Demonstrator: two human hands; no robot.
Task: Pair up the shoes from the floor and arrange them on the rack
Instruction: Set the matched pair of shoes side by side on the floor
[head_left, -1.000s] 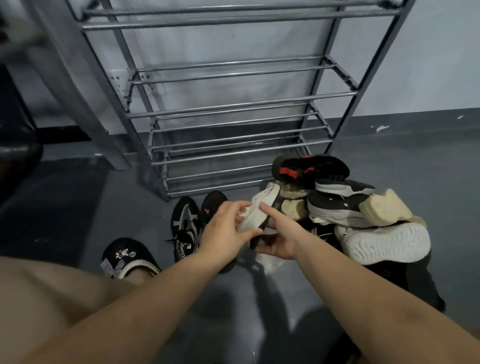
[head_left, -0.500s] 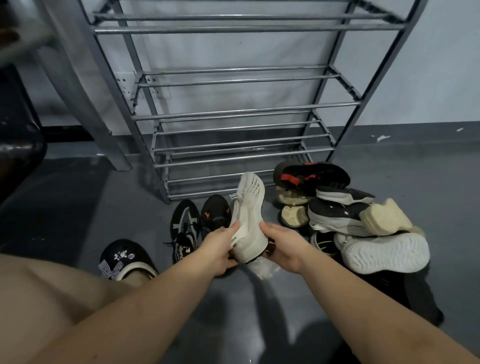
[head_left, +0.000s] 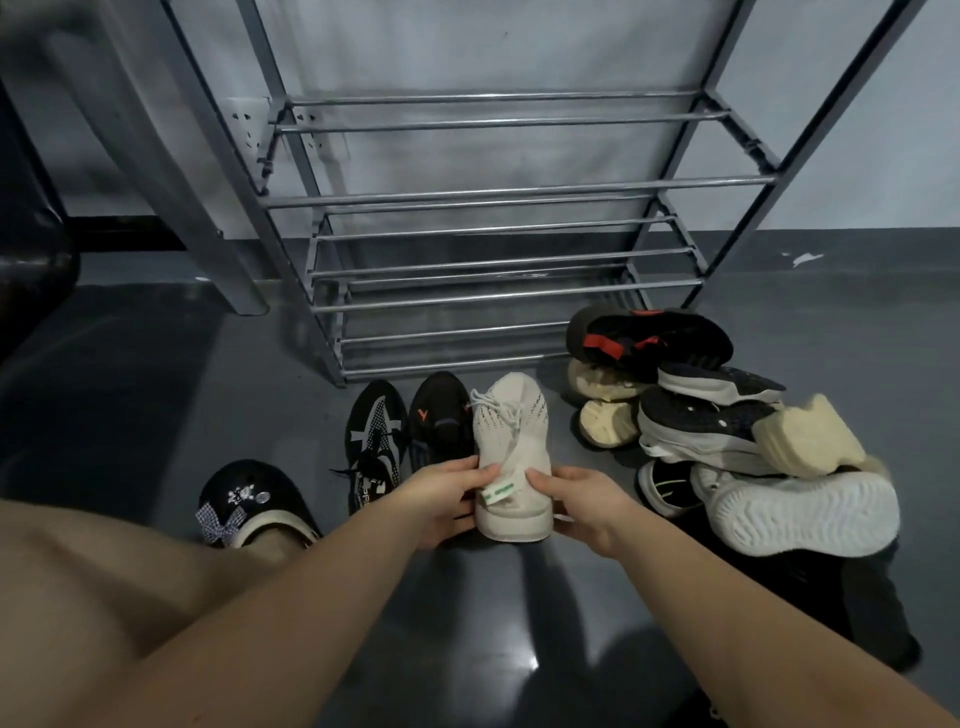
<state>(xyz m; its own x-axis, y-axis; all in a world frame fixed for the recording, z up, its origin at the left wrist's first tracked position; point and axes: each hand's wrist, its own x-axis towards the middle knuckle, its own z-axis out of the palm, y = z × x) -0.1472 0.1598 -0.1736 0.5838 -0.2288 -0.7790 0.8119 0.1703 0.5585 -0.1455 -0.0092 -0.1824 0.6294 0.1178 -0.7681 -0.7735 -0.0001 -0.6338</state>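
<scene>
A white knit sneaker (head_left: 511, 431) stands upright, toe pointing at the rack, with a green-and-white tag at its heel. My left hand (head_left: 441, 499) grips the heel from the left and my right hand (head_left: 576, 499) grips it from the right. Just left of it on the floor lie a black sneaker with an orange mark (head_left: 441, 415) and a black-and-white patterned sneaker (head_left: 375, 441). The grey metal shoe rack (head_left: 488, 192) stands behind them with bare shelves. A heap of shoes (head_left: 727, 426) is piled at the right.
The heap holds a black sandal with red straps (head_left: 649, 335), cream foam shoes (head_left: 810, 436), black-and-white trainers (head_left: 701, 421) and a white-soled shoe (head_left: 800, 512). My foot wears a black clog with a checked bow (head_left: 244, 499) at lower left. A slanted metal beam (head_left: 156, 140) stands left of the rack.
The white sneaker was turned from sole-side-on to upright and lowered beside the black sneakers. Both hands shifted to its heel. The camera moved closer to the rack.
</scene>
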